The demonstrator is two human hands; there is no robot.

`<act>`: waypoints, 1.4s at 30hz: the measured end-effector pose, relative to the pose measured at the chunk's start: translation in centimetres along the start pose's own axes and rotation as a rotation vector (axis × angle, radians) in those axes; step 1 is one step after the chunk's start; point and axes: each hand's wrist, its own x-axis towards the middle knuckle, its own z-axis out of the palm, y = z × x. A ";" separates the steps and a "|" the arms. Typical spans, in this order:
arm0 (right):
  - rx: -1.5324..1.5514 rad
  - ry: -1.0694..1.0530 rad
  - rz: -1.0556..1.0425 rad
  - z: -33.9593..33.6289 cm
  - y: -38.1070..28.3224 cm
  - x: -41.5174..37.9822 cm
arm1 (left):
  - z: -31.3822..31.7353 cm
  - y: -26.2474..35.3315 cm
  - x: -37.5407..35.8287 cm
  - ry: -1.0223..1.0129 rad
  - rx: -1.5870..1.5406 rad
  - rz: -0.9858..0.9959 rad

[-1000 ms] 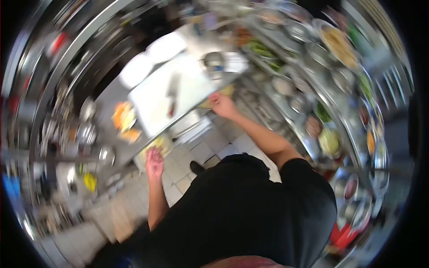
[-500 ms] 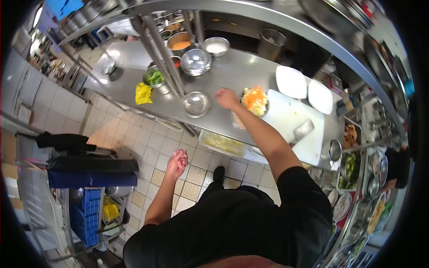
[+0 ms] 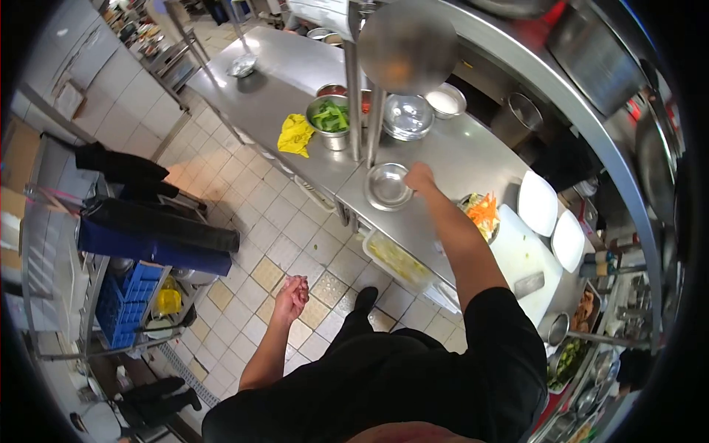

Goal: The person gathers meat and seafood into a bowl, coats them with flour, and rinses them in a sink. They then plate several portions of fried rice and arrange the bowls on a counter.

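My right hand (image 3: 419, 178) is stretched over the steel counter, its curled fingers at the right rim of a shallow metal bowl (image 3: 388, 187). The fingers look closed on that rim, though they are blurred and partly hidden. The bowl holds nothing that I can see. My left hand (image 3: 293, 296) hangs over the floor, palm up, fingers curled in; whether anything lies in them is hidden. Beside my right forearm stands a bowl of shredded orange and pale vegetables (image 3: 482, 215).
The counter (image 3: 288, 81) carries a pot of green leaves (image 3: 329, 118), a yellow cloth (image 3: 294, 136), stacked metal bowls (image 3: 408, 117) and white plates (image 3: 537, 203). A metal block (image 3: 529, 285) lies on the white cutting board (image 3: 539, 255). Posts (image 3: 374, 125) rise behind the bowl. A tub (image 3: 399, 260) sits below.
My right hand has moved left along the counter to the metal bowl's rim. My left hand stays low with fingers curled. The head view has turned left, shifting the counter things rightward.
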 end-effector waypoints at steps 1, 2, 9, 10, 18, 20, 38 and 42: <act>-0.070 0.038 -0.033 0.0 0.1 0.1 | 0.4 0.3 -0.3 0.013 -0.007 -0.016; -0.138 0.080 -0.066 0.0 0.2 0.2 | 0.9 0.6 -0.3 0.023 -0.011 -0.032; -0.024 0.162 -0.152 -3.7 0.3 -1.2 | 2.0 1.3 1.8 0.000 0.022 0.014; 0.092 0.132 -0.113 -5.1 -0.1 -3.3 | 2.8 1.4 1.9 -0.001 0.038 0.002; 0.817 0.291 0.095 -3.2 7.8 -13.5 | 11.0 0.9 2.9 -0.198 0.202 -0.050; 0.874 0.334 0.116 -1.6 11.4 -18.0 | 14.8 -0.5 2.0 -0.295 0.279 -0.079; 1.593 1.435 0.305 5.9 38.4 -73.2 | 43.1 -47.3 -27.7 -2.261 1.708 -0.161; 1.539 1.713 0.338 7.2 42.0 -82.7 | 41.8 -56.5 -35.1 -2.800 1.268 0.393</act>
